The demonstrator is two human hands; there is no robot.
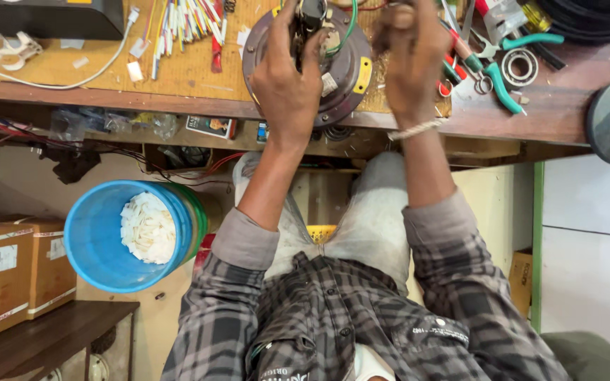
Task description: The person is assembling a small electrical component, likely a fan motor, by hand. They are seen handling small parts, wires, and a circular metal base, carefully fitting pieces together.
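The round motor housing (340, 67), a dark metal disc with a raised hub and wires at its centre, lies flat on the wooden workbench (566, 106) close to the front edge, directly above the person's knees. It looks heavy and rigid, unlikely to slide by itself; the cast rim seems the safest place to grip, while the thin green and red leads near the hub look fragile and poor to pull on. The left hand (287, 88) rests on the housing with its fingers curled around the central hub part, gripping it. The right hand (411, 60) is closed into a loose fist just beside the housing's right rim; what it holds, if anything, I cannot tell. To the right lie green-handled pliers (499, 81) and a bearing ring (519, 67). To the left, 1 bundle of coloured sleeves (185, 21). Below the bench stands a blue bucket (100, 247) of pale scraps.
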